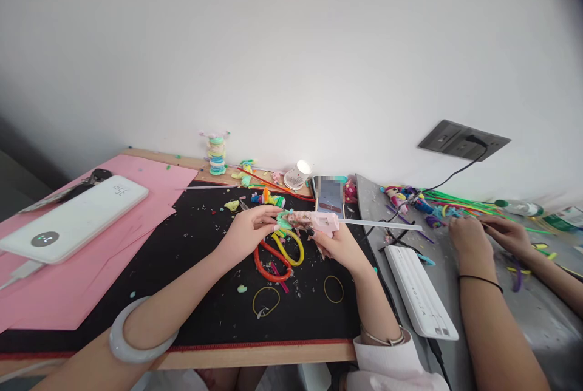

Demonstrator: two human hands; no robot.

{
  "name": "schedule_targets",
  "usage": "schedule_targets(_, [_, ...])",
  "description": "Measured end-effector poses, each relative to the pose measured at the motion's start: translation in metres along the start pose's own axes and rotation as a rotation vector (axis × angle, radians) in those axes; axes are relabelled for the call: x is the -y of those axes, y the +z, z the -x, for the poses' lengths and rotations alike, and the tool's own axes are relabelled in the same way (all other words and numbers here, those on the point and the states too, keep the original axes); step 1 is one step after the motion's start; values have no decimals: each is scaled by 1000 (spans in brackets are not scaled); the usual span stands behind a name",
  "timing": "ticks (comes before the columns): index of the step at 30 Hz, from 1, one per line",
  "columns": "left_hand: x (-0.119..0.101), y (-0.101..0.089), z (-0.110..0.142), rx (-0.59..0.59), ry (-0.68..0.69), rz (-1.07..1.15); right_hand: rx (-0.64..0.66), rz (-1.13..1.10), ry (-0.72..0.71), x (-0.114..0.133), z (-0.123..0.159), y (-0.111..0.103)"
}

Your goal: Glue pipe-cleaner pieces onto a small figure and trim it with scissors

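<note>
Level in front of me is a pink craft piece with a green end; its exact kind is unclear. My left hand pinches the green end on the left. From the right, my right hand grips the pink body, its thumb along the near side. A pale thin strip sticks out to the right, past my right hand. Just below my hands lie a yellow loop and a red loop on the black mat. A colourful fuzzy twist lies behind my left fingers.
Behind are a paper cup, a phone and a striped pastel roll. A white power bank rests on pink sheets at left. Another person's hands work at right, beyond a second power bank.
</note>
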State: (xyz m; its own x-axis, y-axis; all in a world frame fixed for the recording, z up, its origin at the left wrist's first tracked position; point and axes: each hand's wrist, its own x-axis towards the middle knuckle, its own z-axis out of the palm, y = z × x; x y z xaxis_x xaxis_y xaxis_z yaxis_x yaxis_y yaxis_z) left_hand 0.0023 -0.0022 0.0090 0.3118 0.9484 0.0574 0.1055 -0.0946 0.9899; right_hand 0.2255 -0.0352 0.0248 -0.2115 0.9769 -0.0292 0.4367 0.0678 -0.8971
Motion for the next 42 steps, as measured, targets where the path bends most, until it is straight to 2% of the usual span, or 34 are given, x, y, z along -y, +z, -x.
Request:
schedule_targets(27, [1, 0, 0, 17, 17, 4, -53, 24, -19, -4, -1, -1])
schedule_targets(42, [9, -3, -3, -63, 45, 47, -3, 34, 29, -6, 0, -1])
